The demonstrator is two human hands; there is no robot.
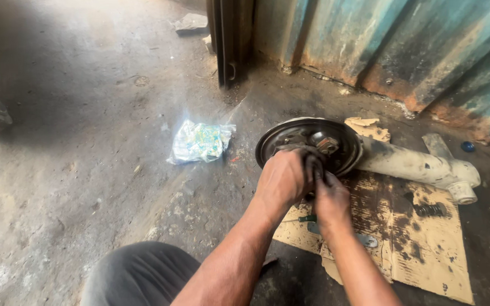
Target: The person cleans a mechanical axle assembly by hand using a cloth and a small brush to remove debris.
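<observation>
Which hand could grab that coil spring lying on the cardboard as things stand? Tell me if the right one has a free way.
Probably yes: the right hand is nearest, and only bare cardboard lies between it and the spring.

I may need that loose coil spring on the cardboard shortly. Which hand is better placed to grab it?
Probably the right hand: it sits on the same side as the coil spring, with bare cardboard between. The left hand is pressed on the round backing plate, farther off.
</observation>
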